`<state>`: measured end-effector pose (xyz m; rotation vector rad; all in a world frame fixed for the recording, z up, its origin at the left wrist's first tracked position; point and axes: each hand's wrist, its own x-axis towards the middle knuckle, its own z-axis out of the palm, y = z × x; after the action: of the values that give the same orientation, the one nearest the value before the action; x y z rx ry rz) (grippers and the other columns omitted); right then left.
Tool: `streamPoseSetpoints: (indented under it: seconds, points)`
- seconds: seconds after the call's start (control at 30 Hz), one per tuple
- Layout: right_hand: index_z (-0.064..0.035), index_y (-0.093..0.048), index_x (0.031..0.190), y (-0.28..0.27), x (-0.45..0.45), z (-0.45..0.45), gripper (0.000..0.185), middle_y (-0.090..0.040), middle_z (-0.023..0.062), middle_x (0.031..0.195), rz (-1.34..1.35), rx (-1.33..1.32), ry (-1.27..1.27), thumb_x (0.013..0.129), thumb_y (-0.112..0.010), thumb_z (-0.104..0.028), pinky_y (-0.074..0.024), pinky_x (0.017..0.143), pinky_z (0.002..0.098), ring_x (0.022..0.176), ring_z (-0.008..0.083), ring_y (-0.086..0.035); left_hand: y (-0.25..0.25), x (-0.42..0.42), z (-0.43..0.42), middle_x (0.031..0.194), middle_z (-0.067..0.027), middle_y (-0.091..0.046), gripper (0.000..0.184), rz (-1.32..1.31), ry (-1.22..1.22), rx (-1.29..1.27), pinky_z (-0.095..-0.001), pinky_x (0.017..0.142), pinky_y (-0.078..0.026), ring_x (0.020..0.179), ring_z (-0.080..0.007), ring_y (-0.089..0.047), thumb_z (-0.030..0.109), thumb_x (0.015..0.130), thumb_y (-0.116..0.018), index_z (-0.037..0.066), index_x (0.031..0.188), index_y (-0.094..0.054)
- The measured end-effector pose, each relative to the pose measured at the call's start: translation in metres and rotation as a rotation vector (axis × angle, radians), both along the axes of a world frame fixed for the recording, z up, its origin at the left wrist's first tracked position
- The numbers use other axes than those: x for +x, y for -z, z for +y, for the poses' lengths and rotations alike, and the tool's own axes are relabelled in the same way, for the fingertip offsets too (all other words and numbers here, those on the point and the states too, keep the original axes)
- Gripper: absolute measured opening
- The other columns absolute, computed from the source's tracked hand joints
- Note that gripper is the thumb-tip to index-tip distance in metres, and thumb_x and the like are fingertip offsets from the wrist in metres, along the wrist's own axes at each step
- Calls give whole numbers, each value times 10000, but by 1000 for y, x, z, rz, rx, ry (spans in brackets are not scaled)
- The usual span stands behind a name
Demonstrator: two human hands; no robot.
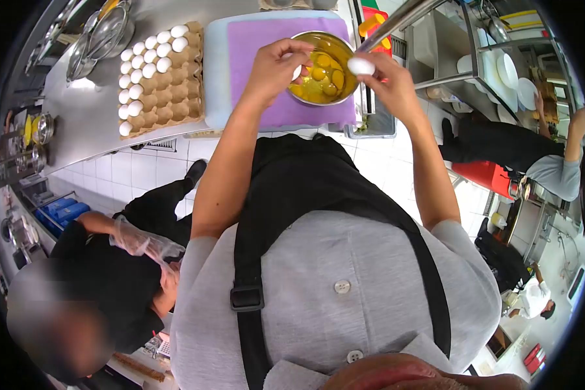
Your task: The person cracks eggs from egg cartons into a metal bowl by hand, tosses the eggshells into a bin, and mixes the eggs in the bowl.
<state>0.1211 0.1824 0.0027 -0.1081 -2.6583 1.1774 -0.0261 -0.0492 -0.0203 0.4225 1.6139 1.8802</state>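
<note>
Left hand (281,70) pinches egg (297,72) at left rim of bowl (332,44), right hand (387,79) second egg (361,66) at its right; light, low handling should keep yolks (324,61) shell-free.

Floor of white square tiles (136,172), thin grey joints. Grey stainless-steel worktop (91,117), white glare on metal. Grey metal shelving (443,81) at right. Bright light.

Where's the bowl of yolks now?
Head view, top, just right of centre: the bowl of yolks sits on the purple mat, between left hand and right hand, egg tray off to its left.
</note>
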Motion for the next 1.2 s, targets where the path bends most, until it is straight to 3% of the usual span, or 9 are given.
streamPoseSetpoints:
  seconds: [0.13,0.3,0.57,0.67,0.77,0.9,0.97,1.1,1.2]
  points:
    - [-89,-688,1308,13,-12,-6,435,-716,84,1084,63,-233,93,884,-782,-67,-553,739,296,831,162,-660,-13,10,23,931,-74,-731,373,8,109,-134,-242,587,-527,736,-106,-661,245,898,-798,-3,1167,-722]
    - [-97,-666,1357,1,-27,-24,483,-707,103,1209,138,-179,1,889,-769,-40,-577,817,301,916,192,-685,-16,11,43,907,-59,-724,444,79,2,-140,-237,577,-528,727,-101,-657,258,838,-881,-9,1153,-717]
    - [-152,-628,1425,19,-31,-22,557,-670,103,1324,85,-156,-67,898,-745,-17,-597,907,332,1086,211,-696,1,8,44,835,-86,-699,398,-40,-23,-119,-231,553,-525,667,-106,-648,240,803,-908,-1,1010,-668]
    - [-183,-630,1425,12,-30,-22,565,-665,128,1316,116,51,-70,889,-754,-53,-587,921,351,1092,265,-701,2,12,44,813,-79,-696,411,-5,-76,-176,-224,545,-514,641,-101,-638,256,791,-917,0,992,-668]
    - [-204,-640,1415,13,-28,-14,555,-673,131,1234,170,199,-74,887,-761,-84,-580,868,353,990,279,-695,0,11,40,798,-66,-695,406,103,-86,-227,-219,542,-505,619,-96,-627,285,790,-917,3,967,-684]
    - [-170,-642,1404,-12,-15,-17,536,-664,101,1124,73,33,-93,890,-760,-74,-558,775,347,855,226,-644,-18,13,43,786,-46,-696,415,265,45,-226,-218,556,-505,611,-90,-618,342,799,-907,8,952,-717]
    - [-157,-639,1402,-13,-5,-8,535,-653,85,1091,192,-14,-64,888,-767,-79,-543,737,345,805,207,-611,-29,20,43,856,-71,-705,340,195,65,-186,-237,641,-538,707,-110,-648,294,905,-791,-7,1053,-731]
    - [-100,-655,1358,-19,44,26,517,-682,126,1174,257,-129,267,868,-804,-169,-556,855,348,954,266,-666,-13,7,33,1067,-152,-705,337,-114,-11,81,-281,781,-577,912,-178,-683,214,1023,-600,-36,1237,-674]
    - [-79,-666,1334,18,72,73,506,-683,134,1233,109,481,412,853,-807,-146,-547,932,373,1018,291,-681,-8,12,37,1136,-180,-689,346,-190,-77,122,-316,825,-587,948,-235,-692,165,1040,-558,-50,1303,-627]
